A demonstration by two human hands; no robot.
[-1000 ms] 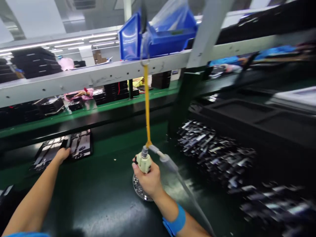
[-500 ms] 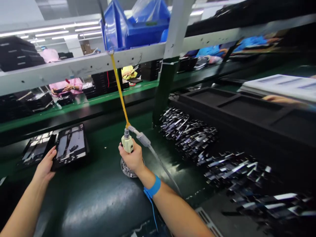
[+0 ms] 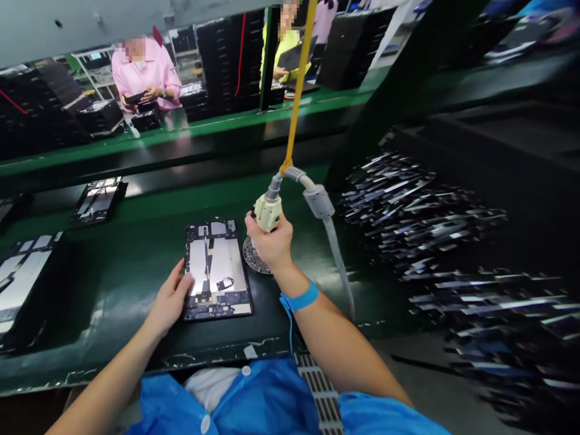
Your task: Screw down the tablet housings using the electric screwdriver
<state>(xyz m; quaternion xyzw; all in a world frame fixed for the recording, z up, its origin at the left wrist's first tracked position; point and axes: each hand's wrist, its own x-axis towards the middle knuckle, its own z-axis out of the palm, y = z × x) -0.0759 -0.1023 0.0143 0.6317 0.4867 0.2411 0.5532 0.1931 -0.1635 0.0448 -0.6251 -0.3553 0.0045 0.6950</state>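
My left hand (image 3: 172, 297) grips the left edge of an opened tablet (image 3: 222, 257), its thumb on the rim. The tablet lies in front of me with its inner parts facing up; a small black piece rests on its silver area. My right hand (image 3: 274, 241) is wrapped round a pale electric screwdriver (image 3: 268, 211), held upright with its cable end at the top. The hand hides the tool's lower end. Partly behind this hand, just right of the tablet, stands a round dish of screws (image 3: 254, 257). A blue wrist strap (image 3: 301, 297) circles my right wrist.
A yellow cord (image 3: 299, 90) and grey cable (image 3: 335, 260) run from the screwdriver. More opened tablets (image 3: 97, 199) lie to the left. Dense rows of thin dark panels (image 3: 421, 223) stand at right. Across the bench, a person in pink (image 3: 147, 69) handles a dark device.
My view has tilted downward. My left hand has brought a tablet from the left to beside the screw dish. My right hand keeps hold of the screwdriver near the dish.
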